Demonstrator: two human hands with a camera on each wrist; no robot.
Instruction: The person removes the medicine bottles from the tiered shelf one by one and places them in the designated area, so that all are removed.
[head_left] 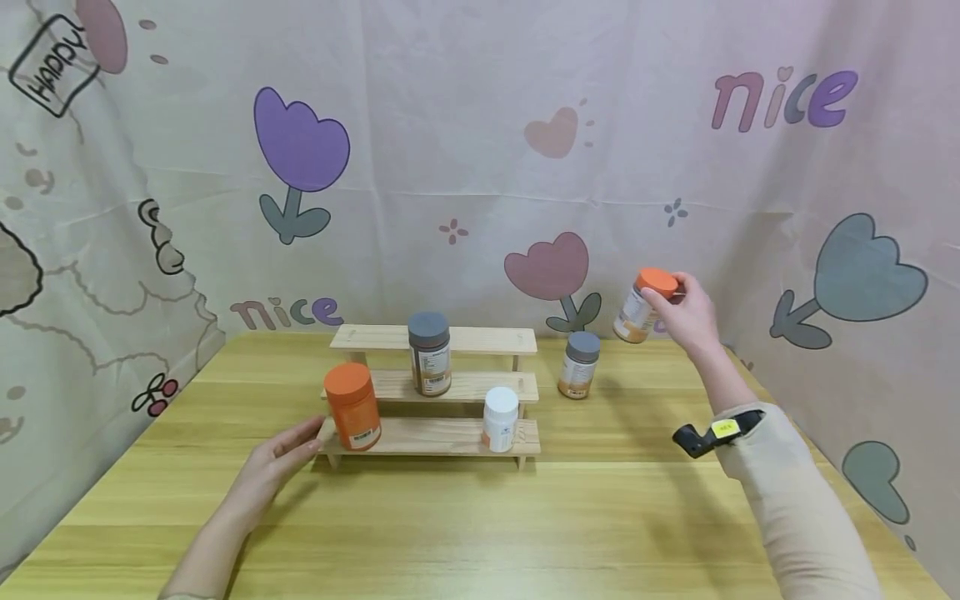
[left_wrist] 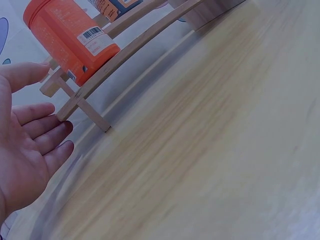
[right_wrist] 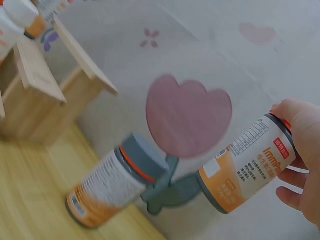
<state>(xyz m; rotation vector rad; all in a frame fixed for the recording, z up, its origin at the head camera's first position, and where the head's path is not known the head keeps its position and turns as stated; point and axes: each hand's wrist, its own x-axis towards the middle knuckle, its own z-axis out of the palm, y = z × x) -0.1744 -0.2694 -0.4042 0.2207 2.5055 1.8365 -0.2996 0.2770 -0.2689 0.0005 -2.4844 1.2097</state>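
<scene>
My right hand [head_left: 692, 315] grips a supplement bottle with an orange cap [head_left: 657, 282] by its top, holding it tilted above the table's back right. In the right wrist view that bottle [right_wrist: 250, 167] shows a white and orange label. Just left of it, a grey-capped bottle [head_left: 579, 367] stands on the table. My left hand [head_left: 276, 463] is at the left end of the three-tier wooden shelf [head_left: 442, 437]; its fingers are loosely extended, fingertips [left_wrist: 64, 128] right at the lowest tier's end. An all-orange bottle [head_left: 352, 408] stands on that tier beside the hand.
A small white bottle [head_left: 500, 419] stands at the right of the lowest tier. On the middle tier is a larger grey-capped bottle [head_left: 430, 354]. Behind the wooden table [head_left: 480, 533] hangs a printed cloth [head_left: 442, 150] with tulips and lettering.
</scene>
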